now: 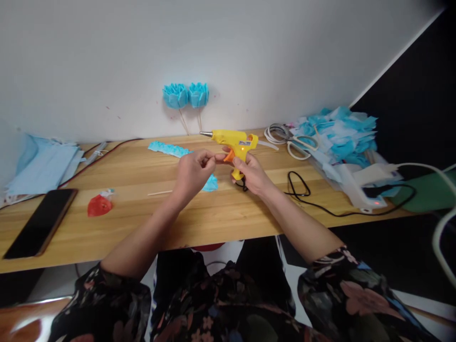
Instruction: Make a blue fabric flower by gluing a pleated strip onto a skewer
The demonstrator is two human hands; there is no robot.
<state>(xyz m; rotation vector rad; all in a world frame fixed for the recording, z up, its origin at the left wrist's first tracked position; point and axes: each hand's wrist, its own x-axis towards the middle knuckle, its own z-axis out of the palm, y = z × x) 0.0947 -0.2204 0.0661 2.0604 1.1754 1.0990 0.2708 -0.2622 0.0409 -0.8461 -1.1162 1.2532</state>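
My right hand point(251, 172) is wrapped round the handle of a yellow glue gun point(231, 138), whose metal nozzle points left and whose small light glows. Close beside its orange trigger, my left hand point(195, 172) is closed with thumb and fingers pinched; what it pinches, if anything, is too small to make out. Behind my left hand lies a gathered blue strip point(167, 148) on the wooden table point(142, 228). Another blue piece point(211, 183) shows just right of my left hand. A thin wooden stick point(159, 193) lies to its left.
Two blue flowers point(175, 96) on sticks lean against the wall. Scissors point(301, 146), blue scraps point(338, 135) and a power strip point(366, 187) with cables are at right. A phone point(41, 222), face masks point(46, 164) and a red item point(99, 204) are at left.
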